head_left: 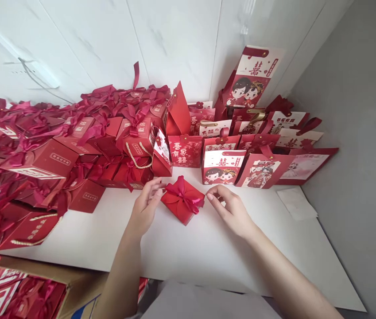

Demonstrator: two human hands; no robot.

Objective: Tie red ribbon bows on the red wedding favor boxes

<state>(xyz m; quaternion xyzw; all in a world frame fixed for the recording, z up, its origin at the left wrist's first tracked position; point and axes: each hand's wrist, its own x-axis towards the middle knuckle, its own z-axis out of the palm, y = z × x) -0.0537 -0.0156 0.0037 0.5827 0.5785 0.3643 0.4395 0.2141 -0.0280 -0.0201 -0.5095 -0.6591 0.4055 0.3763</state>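
Note:
A small red gift box (181,207) sits at an angle on the white table, with a dark pink satin ribbon bow (181,191) tied across its top. My left hand (145,204) is beside the box's left corner, its fingers curved and the thumb apart from the index finger. On the other side, my right hand (230,207) is bent in the same way, with thumb and fingertips close to the box's right corner and the ribbon end. Neither hand visibly grips the box; whether the fingertips brush the ribbon is hard to see.
Ribboned red gift boxes (108,128) are piled along the left and back. Red and white printed gift bags (224,167) stand in rows behind the box, against the wall. A white paper (296,203) lies at right. A cardboard carton (78,283) with more red packaging stands at lower left.

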